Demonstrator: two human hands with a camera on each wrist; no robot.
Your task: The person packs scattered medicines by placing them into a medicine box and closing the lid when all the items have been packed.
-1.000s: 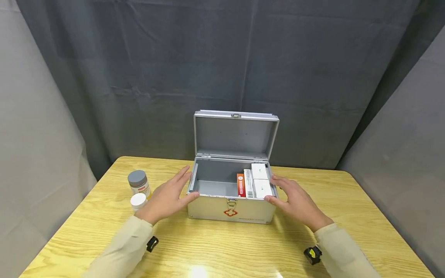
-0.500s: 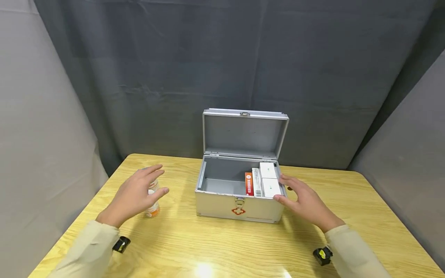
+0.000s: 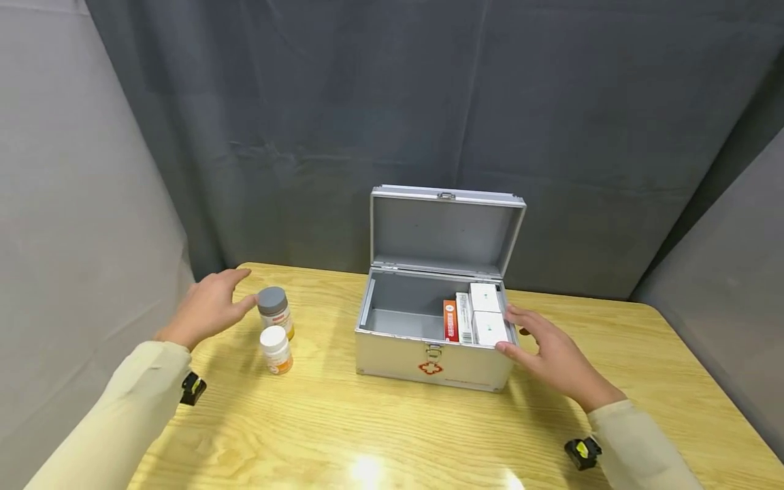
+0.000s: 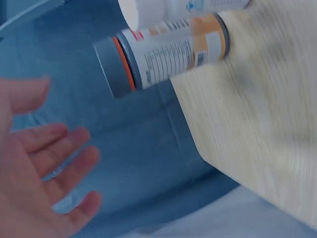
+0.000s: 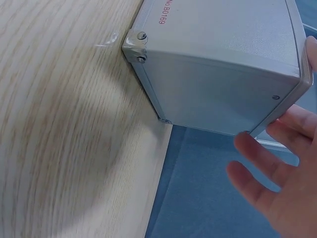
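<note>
My left hand (image 3: 205,307) hovers left of two pill bottles, its fingers spread and thumb near the grey cap. The taller bottle (image 3: 277,317) has a grey cap and a white and orange label. In front of it stands a smaller white-capped bottle (image 3: 276,350). Nothing lies in the left hand (image 4: 44,183) in the left wrist view. At the right rim of a silver first-aid box (image 3: 392,357), my right hand (image 3: 554,354) rests its loosely extended fingers and thumb. The right wrist view shows these fingers (image 5: 257,153) by the box's top edge.
The box's lid (image 3: 446,235) stands raised at the back. Inside, on the right, are two white cartons (image 3: 490,328), a narrow white carton (image 3: 463,318) and a red one (image 3: 450,321). A grey curtain (image 3: 343,136) hangs behind the wooden table (image 3: 318,422).
My left hand has left the box's left side, passed over the bottles and is now left of them. The right hand has stayed at the box's right rim. The head view has shifted left.
</note>
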